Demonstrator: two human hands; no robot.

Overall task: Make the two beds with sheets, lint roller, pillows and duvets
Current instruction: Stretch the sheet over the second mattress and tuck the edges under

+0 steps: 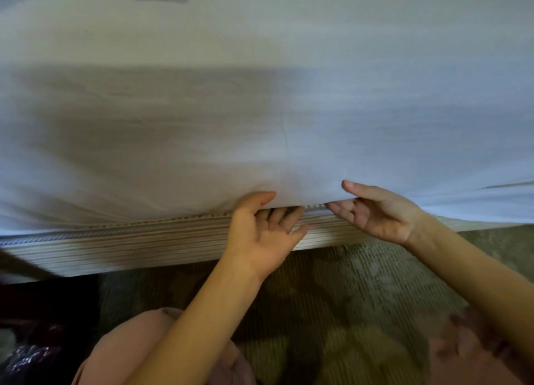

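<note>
Sheet spread over mattress; near edge at 6 o'clock not yet tucked. Left hand and right hand each pinch hem, thumb above, fingers beneath. Judged early stage: tucking pending; pillows, duvet, lint roller, second bed out of view.

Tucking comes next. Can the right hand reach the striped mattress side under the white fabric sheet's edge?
Likely yes: the right hand grips the white fabric sheet at its edge, fingers beneath, right by the striped mattress side; nothing lies between.
</note>
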